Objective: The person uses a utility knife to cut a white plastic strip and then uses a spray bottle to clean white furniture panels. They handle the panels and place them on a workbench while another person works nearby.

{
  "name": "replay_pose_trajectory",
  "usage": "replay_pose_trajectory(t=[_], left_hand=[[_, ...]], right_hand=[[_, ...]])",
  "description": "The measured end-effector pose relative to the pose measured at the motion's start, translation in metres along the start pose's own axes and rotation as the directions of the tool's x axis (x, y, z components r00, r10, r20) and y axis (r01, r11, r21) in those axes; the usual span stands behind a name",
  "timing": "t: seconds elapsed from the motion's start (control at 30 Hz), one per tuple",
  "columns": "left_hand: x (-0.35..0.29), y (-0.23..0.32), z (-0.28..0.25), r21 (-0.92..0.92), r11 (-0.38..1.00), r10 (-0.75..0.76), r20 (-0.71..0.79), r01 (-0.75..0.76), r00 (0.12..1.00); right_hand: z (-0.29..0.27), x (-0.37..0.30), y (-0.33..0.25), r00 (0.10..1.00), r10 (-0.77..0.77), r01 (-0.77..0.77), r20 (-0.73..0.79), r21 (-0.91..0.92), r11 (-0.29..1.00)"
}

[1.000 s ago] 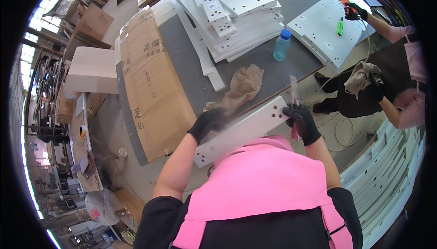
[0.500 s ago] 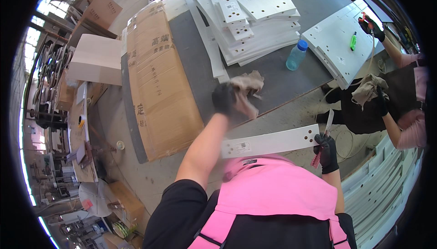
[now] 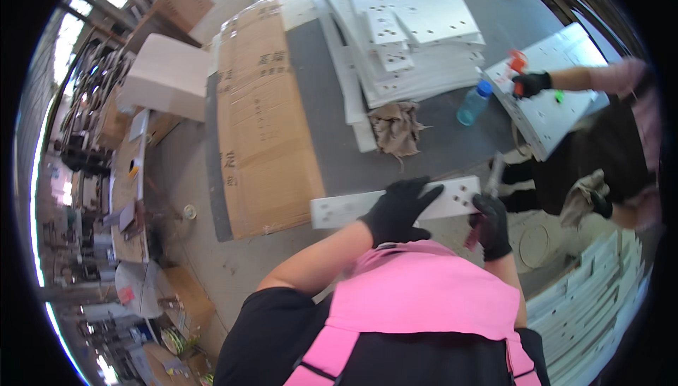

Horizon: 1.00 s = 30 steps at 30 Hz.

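A narrow white panel (image 3: 332,211) with drilled holes near its end lies across in front of my pink apron. My left hand (image 3: 402,213), in a black glove, rests flat on the panel with its fingers spread. My right hand (image 3: 492,227), also gloved, is closed at the panel's right end. The same hand holds a pink-handled tool (image 3: 472,236) with a long thin blade, which looks like a knife. A crumpled grey-brown rag (image 3: 397,129) lies on the dark table beyond my left hand, apart from it.
Stacked white panels (image 3: 431,68) and a blue-capped bottle (image 3: 473,103) stand on the table (image 3: 311,68), beside a long cardboard box (image 3: 268,146). At right, a co-worker's gloved hand (image 3: 531,85) holds an orange-red tool over another panel stack (image 3: 558,121); the other holds a rag. White strips (image 3: 593,287) lie lower right.
My left hand has let go of the rag on the table and come back onto the panel. The co-worker's hand with the tool has moved left over the panels.
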<state>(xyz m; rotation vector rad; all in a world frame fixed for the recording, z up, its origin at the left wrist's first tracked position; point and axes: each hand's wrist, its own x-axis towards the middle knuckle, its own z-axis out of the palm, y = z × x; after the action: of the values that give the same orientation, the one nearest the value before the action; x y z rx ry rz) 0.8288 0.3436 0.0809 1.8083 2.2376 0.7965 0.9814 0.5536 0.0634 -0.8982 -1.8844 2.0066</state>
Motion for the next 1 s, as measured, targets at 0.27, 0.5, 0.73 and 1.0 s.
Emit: replay_pose_trajectory(t=[0.27, 0.5, 0.73, 1.0], left_hand=[[-0.021, 0.007, -0.042, -0.027, 0.997, -0.082, -0.123, 0.079, 0.989], [-0.039, 0.035, -0.061, -0.218, 0.972, -0.138, -0.225, 0.088, 0.965], [-0.024, 0.041, -0.058, -0.244, 0.969, -0.082, -0.184, 0.035, 0.979], [-0.018, 0.036, -0.071, -0.157, 0.986, 0.027, -0.177, -0.056, 0.984]], right_hand=[[0.052, 0.008, -0.04, 0.872, 0.115, -0.41, 0.477, 0.581, 0.703], [0.057, 0.0, -0.095, 0.778, -0.07, -0.266, 0.624, 0.429, 0.863], [0.057, -0.013, -0.107, 0.84, -0.148, -0.003, 0.522, 0.278, 0.961], [0.022, 0.013, -0.072, 0.952, -0.018, 0.121, 0.307, -0.32, 0.94]])
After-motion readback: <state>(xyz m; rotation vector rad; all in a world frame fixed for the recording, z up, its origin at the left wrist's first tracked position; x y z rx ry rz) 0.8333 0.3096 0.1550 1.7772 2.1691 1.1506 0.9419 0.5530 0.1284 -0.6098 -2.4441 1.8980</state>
